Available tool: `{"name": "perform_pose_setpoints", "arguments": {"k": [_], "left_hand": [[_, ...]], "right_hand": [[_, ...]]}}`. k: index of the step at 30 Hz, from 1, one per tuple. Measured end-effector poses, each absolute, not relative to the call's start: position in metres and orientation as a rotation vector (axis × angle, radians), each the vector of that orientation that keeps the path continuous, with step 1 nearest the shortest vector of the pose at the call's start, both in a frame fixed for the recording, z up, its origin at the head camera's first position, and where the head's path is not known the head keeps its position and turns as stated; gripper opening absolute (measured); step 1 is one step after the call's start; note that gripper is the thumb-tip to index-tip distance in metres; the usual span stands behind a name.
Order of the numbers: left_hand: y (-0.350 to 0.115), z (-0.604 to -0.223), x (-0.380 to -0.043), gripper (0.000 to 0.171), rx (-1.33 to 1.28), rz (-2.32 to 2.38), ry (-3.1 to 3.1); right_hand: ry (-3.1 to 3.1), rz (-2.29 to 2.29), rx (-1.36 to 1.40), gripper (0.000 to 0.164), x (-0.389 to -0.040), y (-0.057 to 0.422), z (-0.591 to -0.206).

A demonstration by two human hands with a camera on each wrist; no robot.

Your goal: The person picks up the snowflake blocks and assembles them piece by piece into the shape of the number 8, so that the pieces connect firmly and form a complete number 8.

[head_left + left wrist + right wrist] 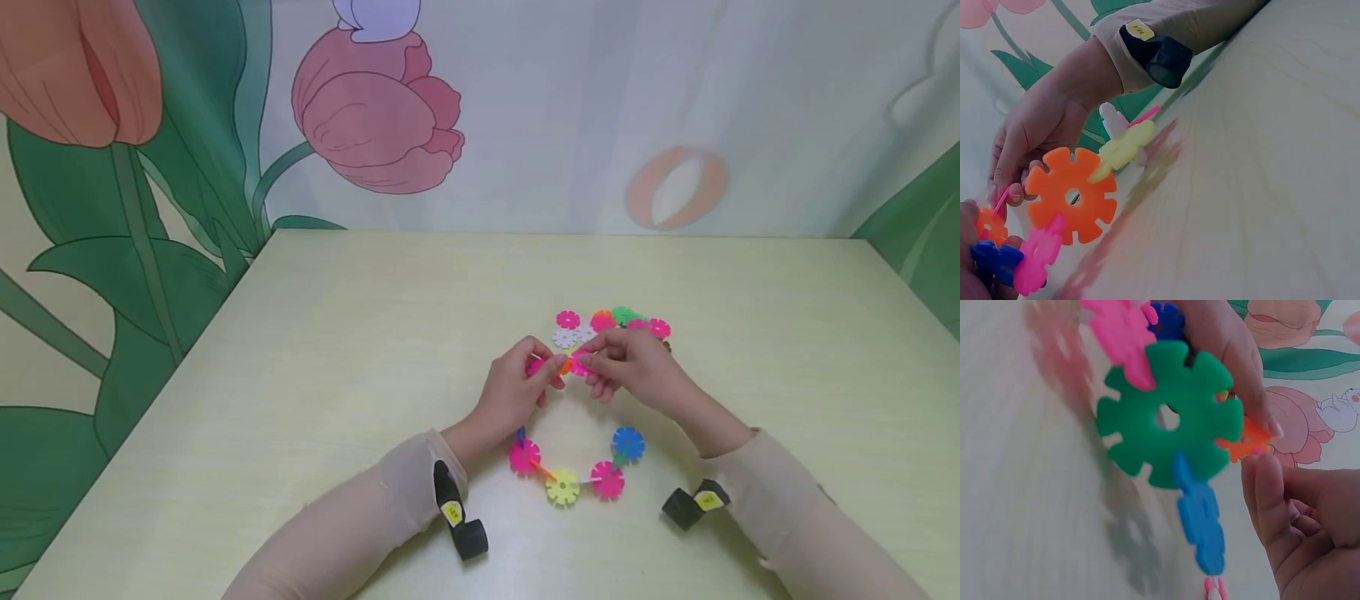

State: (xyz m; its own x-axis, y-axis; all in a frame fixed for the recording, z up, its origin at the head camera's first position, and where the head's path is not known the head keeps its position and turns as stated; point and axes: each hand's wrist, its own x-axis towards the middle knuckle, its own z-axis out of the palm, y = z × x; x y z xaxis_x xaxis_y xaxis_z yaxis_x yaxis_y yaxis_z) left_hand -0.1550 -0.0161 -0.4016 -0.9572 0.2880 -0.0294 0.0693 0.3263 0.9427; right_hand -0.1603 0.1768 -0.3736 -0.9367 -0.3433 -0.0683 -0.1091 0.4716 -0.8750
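In the head view my left hand (517,379) pinches an orange notched plastic disc (567,367), a snowflake building disc, with a pink one under its fingers. My right hand (633,367) pinches a pink snowflake disc (580,363) against the orange one's edge. The discs belong to a linked chain that hangs from the left hand's side and curves on the table through a pink disc (524,457), a yellow disc (562,487) and a blue disc (628,444). A green disc (1169,415) looms close in the right wrist view. My fingers partly hide the joint.
Behind the hands lies a loose group of snowflake discs, with a white disc (565,337), a pink disc (567,319) and a green disc (623,316) among them. The pale table (360,333) reaches back to a wall with painted flowers.
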Motion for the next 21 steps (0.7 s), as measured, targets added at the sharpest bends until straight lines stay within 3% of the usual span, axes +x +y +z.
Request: {"name": "perform_pose_setpoints", "arguments": {"k": [21], "left_hand": [[-0.0176,-0.3984,-0.1583,0.028,0.343,1.718,2.264]], "right_hand": [[2.406,-1.576,-0.3,0.032,-0.162,0.1787,-0.3757]]}}
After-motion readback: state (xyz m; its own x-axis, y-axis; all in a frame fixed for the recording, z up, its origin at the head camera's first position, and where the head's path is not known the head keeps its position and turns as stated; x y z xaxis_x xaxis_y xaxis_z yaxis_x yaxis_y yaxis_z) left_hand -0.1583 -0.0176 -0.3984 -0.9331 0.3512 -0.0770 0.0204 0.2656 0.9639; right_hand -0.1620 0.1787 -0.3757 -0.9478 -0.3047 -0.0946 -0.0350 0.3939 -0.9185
